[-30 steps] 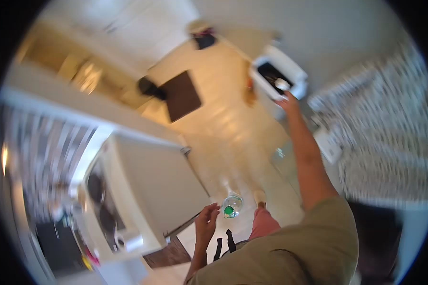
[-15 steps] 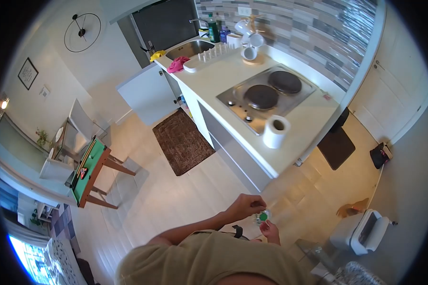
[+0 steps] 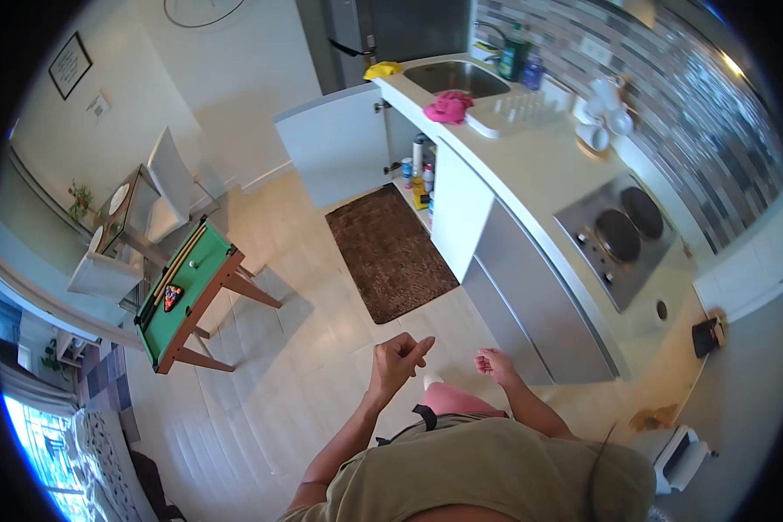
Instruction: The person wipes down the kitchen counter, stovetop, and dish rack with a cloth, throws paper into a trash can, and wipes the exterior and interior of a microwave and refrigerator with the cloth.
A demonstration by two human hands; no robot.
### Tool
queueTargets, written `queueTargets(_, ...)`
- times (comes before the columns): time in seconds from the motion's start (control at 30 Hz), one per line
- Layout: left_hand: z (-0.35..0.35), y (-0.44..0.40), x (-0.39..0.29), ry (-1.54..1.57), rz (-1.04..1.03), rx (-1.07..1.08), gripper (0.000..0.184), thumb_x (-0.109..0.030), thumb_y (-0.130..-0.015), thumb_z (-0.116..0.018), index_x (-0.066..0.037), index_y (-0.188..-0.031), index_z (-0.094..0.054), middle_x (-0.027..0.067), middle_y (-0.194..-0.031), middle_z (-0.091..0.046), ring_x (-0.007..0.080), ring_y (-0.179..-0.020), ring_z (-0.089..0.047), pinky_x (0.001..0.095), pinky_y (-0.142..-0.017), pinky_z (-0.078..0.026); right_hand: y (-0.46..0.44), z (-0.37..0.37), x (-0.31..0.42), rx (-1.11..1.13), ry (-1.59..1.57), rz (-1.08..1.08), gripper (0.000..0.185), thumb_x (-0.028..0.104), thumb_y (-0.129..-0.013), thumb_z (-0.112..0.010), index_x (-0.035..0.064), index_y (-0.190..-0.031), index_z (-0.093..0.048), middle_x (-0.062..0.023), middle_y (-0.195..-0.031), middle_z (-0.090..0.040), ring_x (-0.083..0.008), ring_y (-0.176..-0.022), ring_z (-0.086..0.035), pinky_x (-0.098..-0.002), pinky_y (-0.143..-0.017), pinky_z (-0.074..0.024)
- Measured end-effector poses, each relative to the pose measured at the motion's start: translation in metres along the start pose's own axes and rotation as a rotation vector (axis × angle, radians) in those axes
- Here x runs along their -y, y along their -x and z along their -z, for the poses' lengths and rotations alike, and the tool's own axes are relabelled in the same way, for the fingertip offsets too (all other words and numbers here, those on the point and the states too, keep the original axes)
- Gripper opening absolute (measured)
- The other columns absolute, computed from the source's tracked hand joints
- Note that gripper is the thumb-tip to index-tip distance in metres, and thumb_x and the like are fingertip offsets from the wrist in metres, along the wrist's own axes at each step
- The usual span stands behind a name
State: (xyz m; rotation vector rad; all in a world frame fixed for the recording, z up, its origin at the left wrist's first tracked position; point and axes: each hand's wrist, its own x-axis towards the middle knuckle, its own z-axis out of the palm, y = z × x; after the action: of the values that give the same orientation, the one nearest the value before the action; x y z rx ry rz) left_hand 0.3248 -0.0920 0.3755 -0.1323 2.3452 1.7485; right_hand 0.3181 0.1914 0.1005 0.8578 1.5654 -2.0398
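My left hand is raised in front of my body, its fingers curled and the thumb pressed toward the index finger. A short gap away, my right hand is also closed, with its fingers folded in. What either hand holds, if anything, is hidden or too small to make out. Both hands are over the pale floor, apart from the counter. Nearest to the right hand are the grey drawer fronts under the counter.
An open cabinet door reveals several bottles inside. A brown mat lies before it. To the left stands a small pool table. The counter carries a sink, a pink cloth and a hob.
The view has turned and shifted toward the sink and open cabinet. My hands have moved apart. The small clear and green item between them earlier no longer shows.
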Motion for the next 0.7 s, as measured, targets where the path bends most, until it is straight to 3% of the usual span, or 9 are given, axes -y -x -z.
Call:
queueTargets(0.1, 0.037, -0.043, 0.015, -0.01, -0.041, -0.097, 0.026, -0.022, -0.084, -0.066, 0.001, -0.074, -0.061, 0.0056, -0.056, -0.059, 0.0078, -0.049, -0.056, 0.022, -0.046, -0.043, -0.052, -0.052, 0.02, 0.103, 0.075, -0.033, 0.016, 0.022, -0.084, -0.063, 0.0082, -0.091, -0.058, -0.0076, -0.076, -0.063, -0.0175, -0.063, -0.06, -0.0347, -0.059, -0.0514)
queueTargets(0.2, 0.078, -0.101, 0.044, 0.066, -0.121, -0.244, 0.018, -0.017, -0.085, -0.064, 0.0, -0.089, -0.06, 0.0066, -0.057, -0.06, 0.0084, -0.052, -0.058, 0.0232, -0.047, -0.043, -0.113, -0.11, 0.044, 0.09, 0.184, -0.186, 0.016, 0.024, -0.085, -0.061, 0.009, -0.09, -0.057, -0.0074, -0.074, -0.063, -0.017, -0.059, -0.059, -0.0334, -0.056, -0.0507)
queueTargets(0.3, 0.135, -0.164, 0.066, -0.034, -0.149, -0.379, 0.024, -0.014, -0.084, -0.063, 0.0, -0.102, -0.056, 0.0077, -0.06, -0.061, 0.0086, -0.049, -0.056, 0.0228, -0.045, -0.041, -0.179, -0.183, 0.085, 0.153, 0.277, -0.217, 0.015, 0.024, -0.086, -0.06, 0.0089, -0.086, -0.058, -0.0069, -0.071, -0.062, -0.0165, -0.054, -0.058, -0.0318, -0.051, -0.0497)
queueTargets(0.37, 0.178, -0.203, 0.059, -0.011, -0.066, -0.402, 0.027, -0.013, -0.083, -0.063, 0.0, -0.105, -0.055, 0.0079, -0.062, -0.062, 0.0082, -0.046, -0.054, 0.0218, -0.043, -0.04, -0.237, -0.226, 0.117, 0.451, 0.227, -0.082, 0.015, 0.024, -0.086, -0.059, 0.0092, -0.083, -0.059, -0.0059, -0.069, -0.062, -0.0142, -0.049, -0.056, -0.0279, -0.045, -0.0478)
queueTargets(0.43, 0.218, -0.244, 0.049, 0.006, -0.067, -0.412, 0.027, -0.014, -0.083, -0.062, 0.001, -0.104, -0.055, 0.0078, -0.064, -0.063, 0.008, -0.046, -0.053, 0.0216, -0.042, -0.04, -0.25, -0.299, 0.179, 0.399, 0.213, 0.093, 0.019, 0.023, -0.085, -0.06, 0.0096, -0.072, -0.058, -0.0034, -0.058, -0.057, -0.0101, -0.039, -0.047, -0.0237, -0.033, -0.0356)
queueTargets(0.47, 0.237, -0.267, 0.041, -0.009, -0.095, -0.439, 0.027, -0.014, -0.083, -0.062, 0.001, -0.104, -0.055, 0.0075, -0.064, -0.063, 0.0082, -0.046, -0.053, 0.0217, -0.042, -0.041, -0.249, -0.338, 0.22, 0.292, 0.292, 0.091, 0.019, 0.024, -0.085, -0.06, 0.0088, -0.074, -0.058, -0.0028, -0.059, -0.058, -0.0086, -0.04, -0.047, -0.0226, -0.035, -0.0363)
queueTargets(0.57, 0.297, -0.343, 0.036, -0.039, -0.147, -0.473, 0.027, -0.013, -0.083, -0.061, 0.001, -0.105, -0.055, 0.0071, -0.065, -0.062, 0.0088, -0.046, -0.054, 0.0223, -0.043, -0.042, -0.292, -0.417, 0.314, 0.331, 0.282, 0.296, 0.014, 0.02, -0.087, -0.06, 0.0059, -0.089, -0.06, -0.0014, -0.067, -0.059, -0.0069, -0.048, -0.051, -0.0212, -0.041, -0.0418)
queueTargets(0.7, 0.391, -0.475, 0.05, -0.131, -0.264, -0.467, 0.024, -0.012, -0.085, -0.058, 0.001, -0.106, -0.056, 0.0084, -0.067, -0.064, 0.0106, -0.048, -0.056, 0.0233, -0.044, -0.044, -0.347, -0.494, 0.425, 0.298, 0.258, 0.516, 0.018, 0.022, -0.088, -0.059, 0.0052, -0.094, -0.06, -0.0001, -0.074, -0.059, -0.0051, -0.059, -0.053, -0.0181, -0.049, -0.0436)
